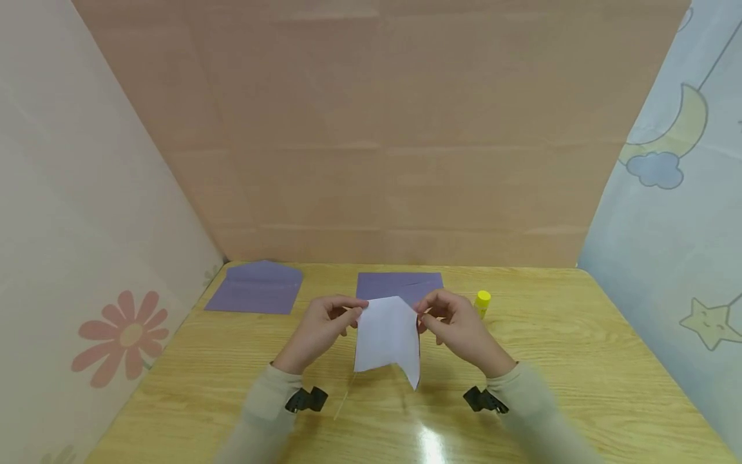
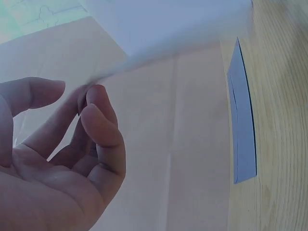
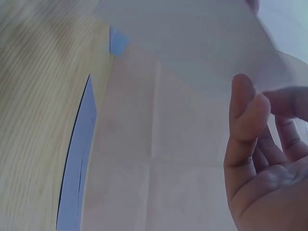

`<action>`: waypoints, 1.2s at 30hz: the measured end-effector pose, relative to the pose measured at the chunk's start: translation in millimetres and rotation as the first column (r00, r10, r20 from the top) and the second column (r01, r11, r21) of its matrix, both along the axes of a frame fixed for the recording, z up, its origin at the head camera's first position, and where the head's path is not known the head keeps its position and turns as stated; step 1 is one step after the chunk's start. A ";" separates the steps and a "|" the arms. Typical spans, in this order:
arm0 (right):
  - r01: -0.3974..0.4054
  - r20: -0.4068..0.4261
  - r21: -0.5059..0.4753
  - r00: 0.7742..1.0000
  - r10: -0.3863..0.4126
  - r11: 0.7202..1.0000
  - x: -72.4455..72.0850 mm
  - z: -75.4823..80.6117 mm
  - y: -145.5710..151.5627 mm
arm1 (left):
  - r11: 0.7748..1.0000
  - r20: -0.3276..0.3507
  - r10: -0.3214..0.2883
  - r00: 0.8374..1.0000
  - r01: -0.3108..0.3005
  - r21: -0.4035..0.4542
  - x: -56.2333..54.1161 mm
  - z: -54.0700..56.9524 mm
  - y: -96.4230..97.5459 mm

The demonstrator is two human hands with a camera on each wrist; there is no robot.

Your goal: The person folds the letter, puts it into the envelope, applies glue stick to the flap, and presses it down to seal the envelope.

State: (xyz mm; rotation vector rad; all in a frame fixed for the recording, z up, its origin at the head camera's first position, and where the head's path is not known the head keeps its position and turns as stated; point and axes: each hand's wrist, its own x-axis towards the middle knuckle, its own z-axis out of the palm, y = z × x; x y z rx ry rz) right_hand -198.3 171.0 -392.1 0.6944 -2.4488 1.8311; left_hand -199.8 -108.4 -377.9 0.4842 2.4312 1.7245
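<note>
Up off the table, a white sheet of paper (image 1: 385, 335) hangs between my two hands. Its top right corner slopes and its lower edge is notched, with a longer point at the right. My left hand (image 1: 324, 325) pinches the upper left corner. At the upper right edge my right hand (image 1: 455, 322) holds the sheet between thumb and fingers. A thin pale strand (image 1: 346, 396) shows below the sheet's lower left corner. In the right wrist view the right hand (image 3: 262, 139) has its thumb and fingertips at the paper's blurred edge (image 3: 202, 43).
Behind the sheet lies a purple envelope (image 1: 400, 282), partly covered by it. Another purple envelope (image 1: 255, 293), its flap raised, is at the back left. A yellow glue stick (image 1: 482, 303) stands just beyond the right hand. Paper-covered walls (image 1: 371, 161) border the wooden table (image 1: 551, 361).
</note>
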 end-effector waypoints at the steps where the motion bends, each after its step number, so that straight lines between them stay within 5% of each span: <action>1: -0.005 0.008 0.007 1.000 0.005 1.000 0.4 0.3 -2.7 | 1.000 0.000 -0.006 1.000 0.006 -0.002 0.5 -0.2 1.4; 14: 0.071 -0.021 0.158 0.997 -0.069 0.985 -1.5 -5.7 -26.7 | 0.993 -0.039 -0.114 0.993 0.114 -0.005 6.3 1.6 15.0; 36: 0.167 -0.004 0.235 0.985 -0.171 0.958 -2.9 -10.1 -27.5 | 0.996 -0.069 -0.084 0.994 0.082 -0.032 4.5 1.9 16.0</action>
